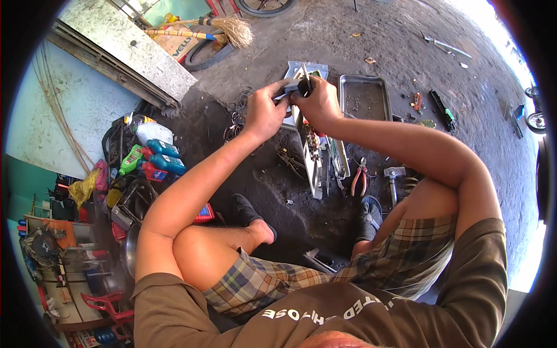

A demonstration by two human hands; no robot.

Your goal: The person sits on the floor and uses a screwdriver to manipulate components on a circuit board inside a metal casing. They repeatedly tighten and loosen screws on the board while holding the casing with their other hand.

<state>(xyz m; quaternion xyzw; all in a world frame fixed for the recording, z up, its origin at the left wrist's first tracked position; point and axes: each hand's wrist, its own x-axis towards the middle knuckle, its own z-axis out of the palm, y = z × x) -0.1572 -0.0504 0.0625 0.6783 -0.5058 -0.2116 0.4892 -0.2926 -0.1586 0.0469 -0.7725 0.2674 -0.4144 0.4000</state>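
Observation:
My left hand is closed on a grey boxy part at the top of a long metal housing with small components along it. My right hand is closed beside it on a slim metallic tool; its tip is hard to make out. Right of my hands lies a steel tray. Red-handled pliers and a hammer lie near my right foot, and a tangle of wires is left of my hands.
Fluid bottles and clutter stand on the left near a pale wall. Brooms and a tyre are behind. Scattered parts lie on the dirty floor; wheels show at the far right.

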